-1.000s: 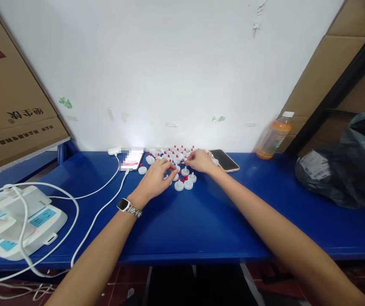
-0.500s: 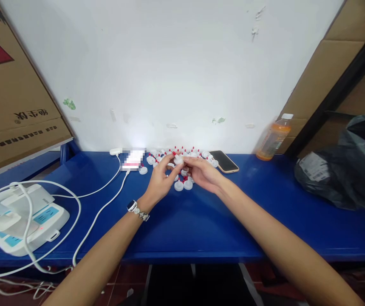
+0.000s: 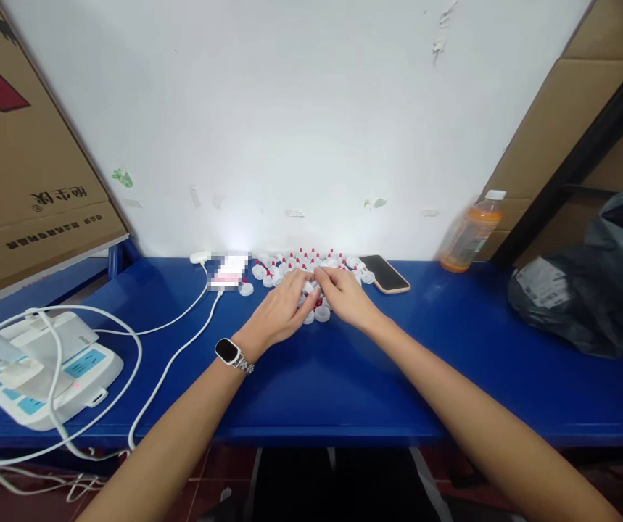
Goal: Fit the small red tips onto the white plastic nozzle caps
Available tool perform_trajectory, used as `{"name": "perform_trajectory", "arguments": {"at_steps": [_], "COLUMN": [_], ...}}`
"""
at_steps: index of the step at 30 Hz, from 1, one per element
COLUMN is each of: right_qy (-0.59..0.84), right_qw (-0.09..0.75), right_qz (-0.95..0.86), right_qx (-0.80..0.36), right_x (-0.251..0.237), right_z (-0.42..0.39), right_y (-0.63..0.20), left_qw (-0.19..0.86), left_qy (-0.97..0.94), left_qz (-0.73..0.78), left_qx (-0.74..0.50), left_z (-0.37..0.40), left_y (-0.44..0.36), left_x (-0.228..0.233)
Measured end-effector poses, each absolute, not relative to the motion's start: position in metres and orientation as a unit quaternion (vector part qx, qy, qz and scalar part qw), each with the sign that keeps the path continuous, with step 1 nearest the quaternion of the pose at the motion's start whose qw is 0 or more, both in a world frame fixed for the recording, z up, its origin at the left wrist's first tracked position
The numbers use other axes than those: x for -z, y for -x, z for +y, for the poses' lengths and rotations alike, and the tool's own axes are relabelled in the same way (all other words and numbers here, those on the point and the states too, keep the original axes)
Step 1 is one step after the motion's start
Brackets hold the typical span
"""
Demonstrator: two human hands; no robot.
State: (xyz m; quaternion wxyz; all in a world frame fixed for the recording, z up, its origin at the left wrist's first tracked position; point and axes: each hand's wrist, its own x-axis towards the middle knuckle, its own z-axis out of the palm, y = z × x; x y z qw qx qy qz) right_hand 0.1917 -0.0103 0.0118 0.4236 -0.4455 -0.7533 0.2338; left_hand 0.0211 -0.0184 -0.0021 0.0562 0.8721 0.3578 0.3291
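My left hand is closed around a white plastic nozzle cap, thumb below and fingers above. From the right, my right hand meets it, its fingers curled in and pressed against the same cap. Fingers hide much of this piece, including its tip. Around and behind both hands lie several more white caps with red tips, among them one cap to the left and another cap to the right. A lone cap sits apart at the left, and one more cap is just below my fingers.
On the blue table, a phone lies right of the caps. An orange drink bottle and a dark plastic bag stand farther right. At left are a power strip, white cables and a cardboard box.
Both hands have turned and lowered slightly toward the pile, with the fingers more curled over the cap. Its red tip, visible before near my left fingers, is now hidden. The view has shifted slightly.
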Motion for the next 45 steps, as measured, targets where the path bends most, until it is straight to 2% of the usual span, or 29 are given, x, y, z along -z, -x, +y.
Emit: {"name": "perform_trajectory", "arguments": {"at_steps": [5, 12, 14, 16, 21, 24, 27, 31, 34, 41, 45], "right_qy": [0.433, 0.451, 0.461, 0.468, 0.483, 0.488, 0.510, 0.497, 0.492, 0.413, 0.409], "right_qw": [0.465, 0.495, 0.492, 0.487, 0.479, 0.500, 0.512, 0.365, 0.286, 0.388, 0.434], "right_qz": [-0.705, -0.658, -0.658, -0.662, -0.675, -0.672, -0.661, -0.766, -0.807, -0.770, -0.757], "right_qx": [-0.314, -0.344, -0.337, -0.326, -0.286, -0.246, -0.201, -0.180, -0.159, -0.291, -0.264], "right_x": [-0.010, -0.010, -0.012, -0.015, -0.020, -0.022, -0.020, -0.014, -0.010, -0.007, -0.013], "right_z": [-0.007, -0.003, -0.005, -0.007, -0.011, -0.006, 0.001, 0.003, 0.001, 0.003, 0.006], "right_y": [-0.186, -0.179, -0.179, -0.177, -0.178, -0.191, -0.209, -0.214, -0.210, -0.209, -0.219], "left_qw": [0.094, 0.000, 0.020, 0.111, 0.488, 0.575, 0.518, 0.318, 0.230, 0.189, 0.191], "left_qy": [-0.862, -0.880, -0.878, -0.853, -0.686, -0.624, -0.631, -0.753, -0.806, -0.819, -0.809], "left_qz": [0.363, 0.341, 0.340, 0.352, 0.320, 0.304, 0.319, 0.380, 0.404, 0.385, 0.395], "left_qx": [-0.341, -0.331, -0.337, -0.368, -0.435, -0.433, -0.481, -0.433, -0.367, -0.380, -0.390], "left_z": [-0.017, -0.015, -0.016, -0.016, -0.012, -0.006, 0.000, 0.004, 0.004, 0.003, 0.001], "left_y": [-0.024, -0.017, -0.018, -0.023, -0.037, -0.027, -0.008, 0.003, 0.001, -0.010, -0.015], "left_x": [0.003, -0.009, -0.009, -0.007, -0.006, -0.011, -0.013, -0.005, 0.003, 0.009, 0.008]}}
